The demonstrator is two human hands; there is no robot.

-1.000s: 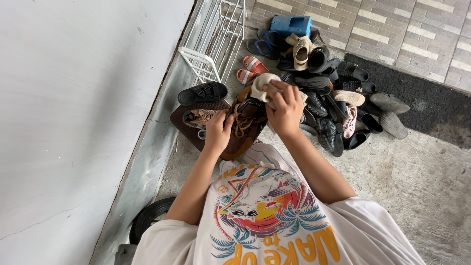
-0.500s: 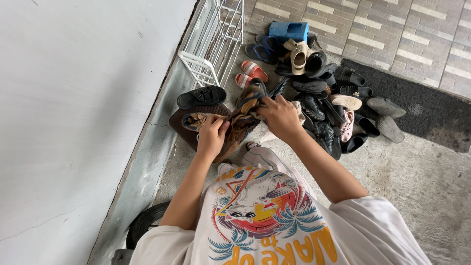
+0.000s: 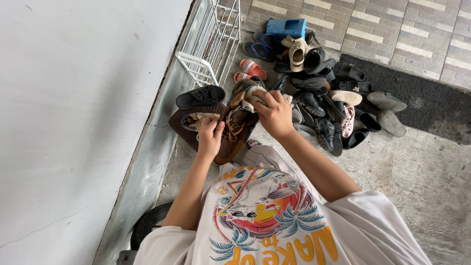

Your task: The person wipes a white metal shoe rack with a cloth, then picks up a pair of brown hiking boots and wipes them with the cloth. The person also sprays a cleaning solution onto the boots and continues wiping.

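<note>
Two hands [image 3: 245,125] on one brown laced shoe [image 3: 234,128], beside one white rack [image 3: 212,37].

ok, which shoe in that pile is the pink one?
The small pink shoe at the pile's right side, beside the black sandals. The pair near the white rack is orange-red, not pink.

Left side is boxed in: wall [image 3: 73,122] runs close beside the left hand [image 3: 210,140], white wire rack [image 3: 208,44] ahead of it. Ahead and right of the right hand [image 3: 274,115], shoe pile [image 3: 324,98] blocks the way. Bare concrete floor [image 3: 417,186] to the right is free.
</note>
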